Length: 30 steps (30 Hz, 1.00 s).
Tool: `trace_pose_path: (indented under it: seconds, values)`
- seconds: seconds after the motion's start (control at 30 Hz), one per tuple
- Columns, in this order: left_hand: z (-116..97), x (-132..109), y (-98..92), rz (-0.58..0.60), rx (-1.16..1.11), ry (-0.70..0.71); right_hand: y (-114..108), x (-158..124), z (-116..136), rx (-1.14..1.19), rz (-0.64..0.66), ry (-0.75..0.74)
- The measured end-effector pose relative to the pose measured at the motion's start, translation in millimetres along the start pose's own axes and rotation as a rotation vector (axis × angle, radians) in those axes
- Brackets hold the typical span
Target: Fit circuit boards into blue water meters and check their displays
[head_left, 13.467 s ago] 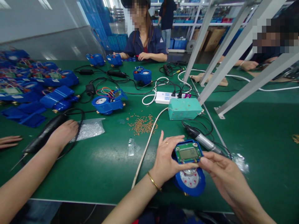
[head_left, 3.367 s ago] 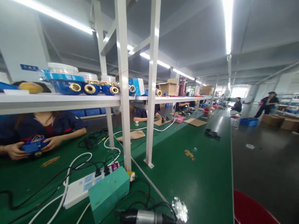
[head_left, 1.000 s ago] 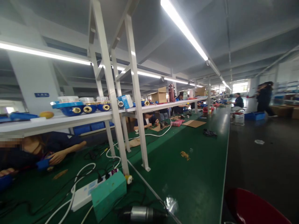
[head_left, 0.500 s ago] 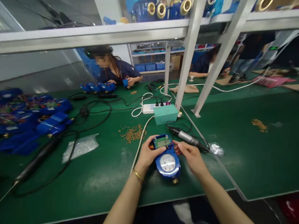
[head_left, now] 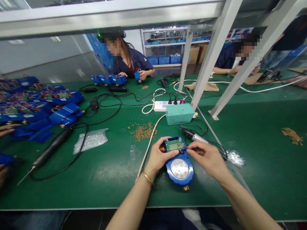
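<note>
A blue water meter (head_left: 179,167) with a white dial and a green circuit board with a display (head_left: 175,145) lies on the green table (head_left: 115,172) in front of me. My left hand (head_left: 158,156) grips its left side, thumb on the board's edge. My right hand (head_left: 208,158) is closed at the board's right edge, fingertips pinched on it. An electric screwdriver (head_left: 193,135) lies just behind my right hand.
Behind the meter are a pile of small brass screws (head_left: 143,131), a teal box (head_left: 179,113) and a white power strip (head_left: 165,105). A black screwdriver (head_left: 51,147) and a plastic bag (head_left: 91,140) lie left. Several blue meters (head_left: 35,102) are stacked far left. Co-workers sit opposite.
The view was up along the hall a second ago and has dropped to the table. Since half a second ago both hands stay on the meter, which sits slightly nearer.
</note>
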<state>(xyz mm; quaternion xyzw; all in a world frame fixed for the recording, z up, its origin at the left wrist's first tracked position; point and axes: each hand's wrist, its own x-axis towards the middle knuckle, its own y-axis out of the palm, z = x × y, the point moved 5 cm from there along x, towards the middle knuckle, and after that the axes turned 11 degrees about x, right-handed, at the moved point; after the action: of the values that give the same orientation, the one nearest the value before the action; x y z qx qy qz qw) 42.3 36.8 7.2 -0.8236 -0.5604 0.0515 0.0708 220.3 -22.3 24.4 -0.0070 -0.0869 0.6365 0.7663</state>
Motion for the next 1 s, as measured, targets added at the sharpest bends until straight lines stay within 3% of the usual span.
trace_pose_path:
  seconds: [0.3,0.53,0.63,0.83,1.0]
  values:
    - [12.0,5.9,-4.1,0.002,-0.021,-0.023,1.0,24.7,4.1,-0.085,0.178,0.163]
    - [10.7,5.1,-5.4,0.030,0.003,-0.014,5.2,23.0,1.6,-0.086,0.189,0.215]
    - [5.0,5.8,-7.0,0.048,0.072,0.029,3.4,20.4,-0.1,-0.076,0.190,0.199]
    - [-11.7,5.3,-5.2,0.093,0.211,0.110,-7.1,34.0,1.8,-0.004,0.347,0.090]
    - [-17.0,1.9,1.5,-0.033,0.374,0.161,-13.2,39.9,-7.1,-0.013,0.403,0.057]
